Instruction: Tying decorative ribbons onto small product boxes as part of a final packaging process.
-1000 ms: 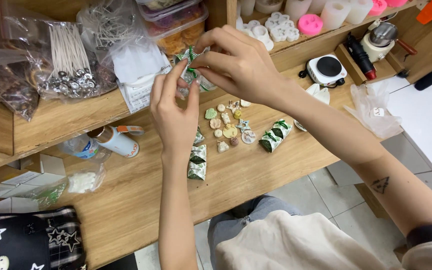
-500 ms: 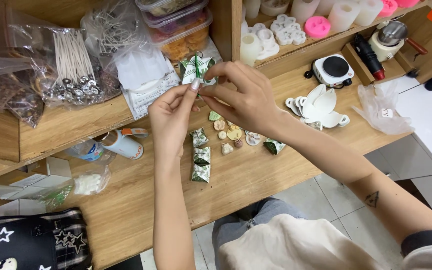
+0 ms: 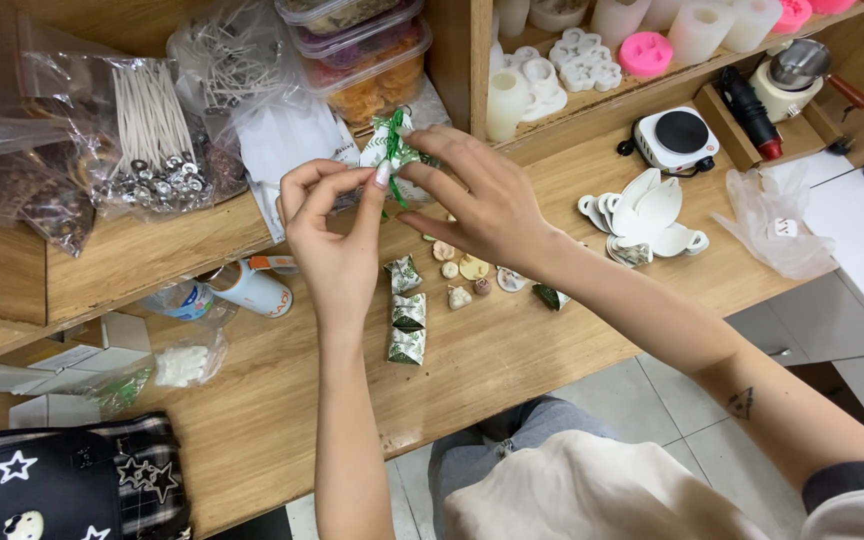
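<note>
Both my hands hold a small pouch [image 3: 395,152] wrapped in green-and-white leaf-print paper, tied with a green ribbon, raised above the wooden table [image 3: 512,370]. My left hand [image 3: 330,235] pinches the ribbon from the left. My right hand [image 3: 472,205] grips the pouch from the right with its fingers over the top. Below my hands lie three wrapped pouches [image 3: 405,312] in a column, another wrapped pouch [image 3: 550,297] to the right, and several small shell-shaped pieces [image 3: 464,272].
White shell-shaped moulds [image 3: 642,215] and a small white hot plate [image 3: 677,138] sit to the right. Bags of wicks [image 3: 152,140] lie on the left shelf. A clear plastic bag [image 3: 772,225], a tube [image 3: 250,290] and a black star-print bag [image 3: 62,480] are around.
The camera view has drifted so the table sits lower and farther right. My hands have stayed together on the pouch, with my fingers shifting on the ribbon.
</note>
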